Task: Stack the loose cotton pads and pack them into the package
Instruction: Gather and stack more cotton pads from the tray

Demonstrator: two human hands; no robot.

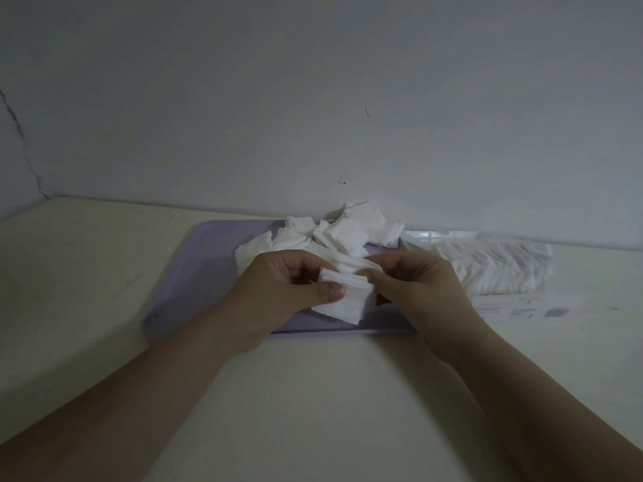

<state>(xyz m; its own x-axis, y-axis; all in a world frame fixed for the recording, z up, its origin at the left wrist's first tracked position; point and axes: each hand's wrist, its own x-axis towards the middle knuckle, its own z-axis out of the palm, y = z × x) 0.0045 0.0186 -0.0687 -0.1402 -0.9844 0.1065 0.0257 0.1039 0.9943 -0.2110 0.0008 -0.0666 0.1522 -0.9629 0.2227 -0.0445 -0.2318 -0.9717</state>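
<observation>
Fingers of the left hand curl round one end of a small stack of white, square cotton pads, thumb pressed against its near edge. The fingers of the right hand pinch the other end, so the stack sits level between both hands, its soft, layered edges facing the camera.

A larger flat pad shows just beneath the stack. In the dim light I cannot tell whether it hangs from the grip or lies on the tray.

Both hands hover over a pale lilac, smooth plastic tray with rounded corners, which rests on the cream matte worktop. Behind the fingers, on the far part of the tray, lies a loose heap of white cotton pads, fluffy and tumbled at all angles.

Right of the tray, near the right hand, a clear, crinkled plastic package lies on the worktop, holding a tight row of white pads. A plain grey-white wall rises behind.
</observation>
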